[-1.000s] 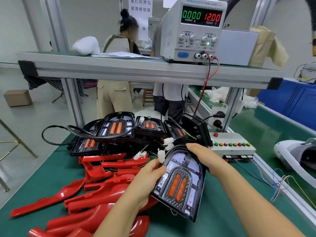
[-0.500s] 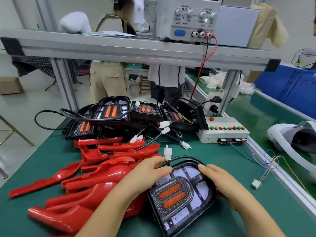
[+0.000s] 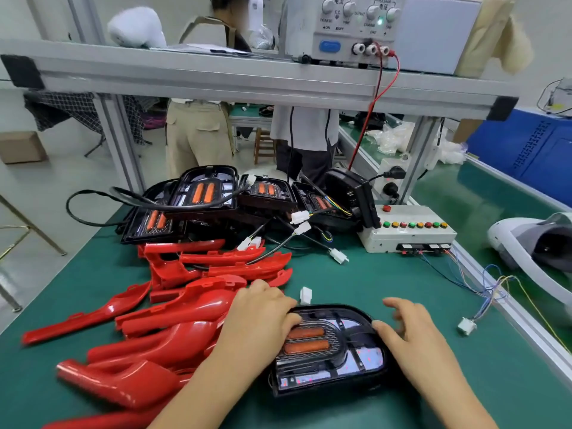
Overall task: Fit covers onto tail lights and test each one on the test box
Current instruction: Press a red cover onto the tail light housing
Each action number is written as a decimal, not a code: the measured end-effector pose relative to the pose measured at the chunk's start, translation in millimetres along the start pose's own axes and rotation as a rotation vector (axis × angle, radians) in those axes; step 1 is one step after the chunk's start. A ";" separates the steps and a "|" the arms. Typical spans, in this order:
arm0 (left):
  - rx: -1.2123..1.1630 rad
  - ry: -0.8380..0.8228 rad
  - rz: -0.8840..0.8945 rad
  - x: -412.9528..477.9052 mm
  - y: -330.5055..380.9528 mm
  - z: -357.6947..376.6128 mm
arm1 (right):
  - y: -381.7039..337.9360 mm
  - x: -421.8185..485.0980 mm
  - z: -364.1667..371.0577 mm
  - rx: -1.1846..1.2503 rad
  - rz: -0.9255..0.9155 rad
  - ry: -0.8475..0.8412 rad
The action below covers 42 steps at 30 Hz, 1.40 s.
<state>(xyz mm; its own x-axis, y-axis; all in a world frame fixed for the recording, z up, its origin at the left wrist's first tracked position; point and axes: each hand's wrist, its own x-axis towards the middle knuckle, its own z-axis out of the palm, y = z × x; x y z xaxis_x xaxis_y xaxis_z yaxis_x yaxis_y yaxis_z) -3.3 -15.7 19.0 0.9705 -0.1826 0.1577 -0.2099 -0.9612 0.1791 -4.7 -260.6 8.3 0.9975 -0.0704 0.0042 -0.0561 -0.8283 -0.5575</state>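
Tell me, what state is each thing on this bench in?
Black tail light with orange strips: flat on the green mat, uncovered, unplugged.
Left hand: rests on the light.
Right hand: open, thumb touching the light.
Red plastic covers: piled loose.
White button-topped test box: cable plug lies loose.

Factory assembly line, green-matted workbench [image 3: 387, 283], aluminium-frame shelf [image 3: 247, 82] with power supply [image 3: 346, 29], button test box [image 3: 408, 230], conveyor [image 3: 483, 196]
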 end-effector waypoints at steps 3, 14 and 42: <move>-0.102 0.044 0.022 0.6 -4.9 3.6 | -4.8 4.9 1.0 -0.032 -0.055 -0.020; -0.195 0.210 0.164 -4.9 -5.3 -0.1 | -13.3 19.0 -4.5 0.027 0.070 -0.270; 0.003 0.332 -0.339 -17.8 -113.4 -50.7 | -12.5 -3.1 4.9 0.671 0.217 -0.378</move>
<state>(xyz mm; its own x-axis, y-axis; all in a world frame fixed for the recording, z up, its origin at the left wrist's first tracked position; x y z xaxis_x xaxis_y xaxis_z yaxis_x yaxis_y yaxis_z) -2.9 107.0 45.1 0.8936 0.2172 0.3927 0.1130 -0.9558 0.2713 -6.9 -247.3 11.1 0.9208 0.1011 -0.3766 -0.3332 -0.2979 -0.8946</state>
